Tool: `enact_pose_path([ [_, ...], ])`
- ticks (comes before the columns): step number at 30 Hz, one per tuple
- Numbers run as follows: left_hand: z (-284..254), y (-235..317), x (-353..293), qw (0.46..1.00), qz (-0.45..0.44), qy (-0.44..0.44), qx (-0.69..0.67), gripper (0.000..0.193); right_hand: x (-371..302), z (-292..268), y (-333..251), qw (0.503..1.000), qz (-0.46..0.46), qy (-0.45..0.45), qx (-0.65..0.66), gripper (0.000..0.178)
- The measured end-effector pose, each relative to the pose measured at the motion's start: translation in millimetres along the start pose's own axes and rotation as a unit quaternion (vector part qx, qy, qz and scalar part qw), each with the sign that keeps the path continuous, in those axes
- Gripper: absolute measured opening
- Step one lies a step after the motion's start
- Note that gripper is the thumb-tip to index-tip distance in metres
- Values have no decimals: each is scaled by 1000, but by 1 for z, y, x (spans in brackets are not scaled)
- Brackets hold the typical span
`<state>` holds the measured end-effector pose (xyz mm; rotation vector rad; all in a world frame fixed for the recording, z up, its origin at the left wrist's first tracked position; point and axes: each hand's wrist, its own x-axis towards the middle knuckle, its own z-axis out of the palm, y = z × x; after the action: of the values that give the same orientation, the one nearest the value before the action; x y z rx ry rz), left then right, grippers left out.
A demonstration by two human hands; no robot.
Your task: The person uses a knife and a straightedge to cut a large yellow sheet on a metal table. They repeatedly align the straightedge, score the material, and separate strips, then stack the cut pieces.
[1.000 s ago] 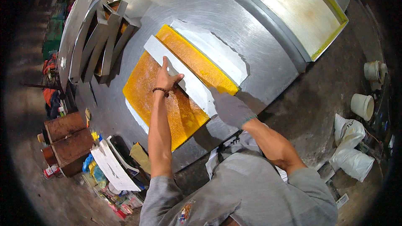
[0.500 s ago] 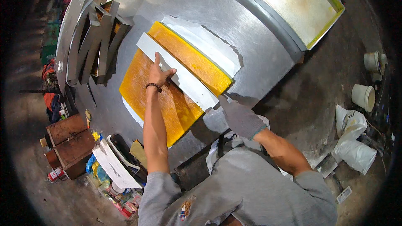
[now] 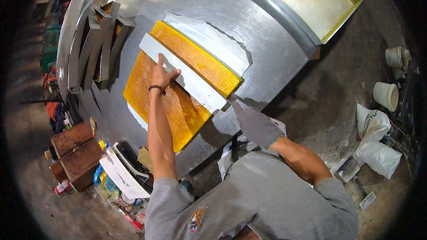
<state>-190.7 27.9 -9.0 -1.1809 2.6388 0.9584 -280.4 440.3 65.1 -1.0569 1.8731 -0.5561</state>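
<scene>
A flat amber-yellow slab (image 3: 149, 84) with a grainy surface lies on white sheeting (image 3: 209, 35) on the metal table. Diagonally across it rests a straight white strip (image 3: 200, 82). My left hand (image 3: 163, 78), bare and with a dark beaded bracelet at the wrist, presses on the strip with thumb and forefinger spread. My right hand (image 3: 255, 124), in a grey knit glove, is beside the strip's near right end, by the slab's edge. Its fingers are closed and point toward the slab; what they hold is mostly hidden.
Several metal frames or trays (image 3: 91, 49) stand stacked at the table's left. A shallow pale tray (image 3: 307, 0) with yellow-green edges is at the far right. White buckets (image 3: 385, 96) and white sacks (image 3: 378, 151) sit on the floor at right; brown boxes (image 3: 80, 151) stand at lower left.
The whole view has shifted slightly, so the table and slab appear a little further left and up. Both hands keep nearly the same places against the strip and slab.
</scene>
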Motion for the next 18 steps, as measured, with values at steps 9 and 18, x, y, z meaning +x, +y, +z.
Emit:
enact_pose_path([
  [9, -4, 23, -5, 999, -31, -13, 1, 119, -23, 7, 12, 1000, 1, 18, -9, 63],
  [18, 0, 6, 1, 1000, -18, -8, 9, 122, -22, 24, 34, 998, 31, -4, -46, 62],
])
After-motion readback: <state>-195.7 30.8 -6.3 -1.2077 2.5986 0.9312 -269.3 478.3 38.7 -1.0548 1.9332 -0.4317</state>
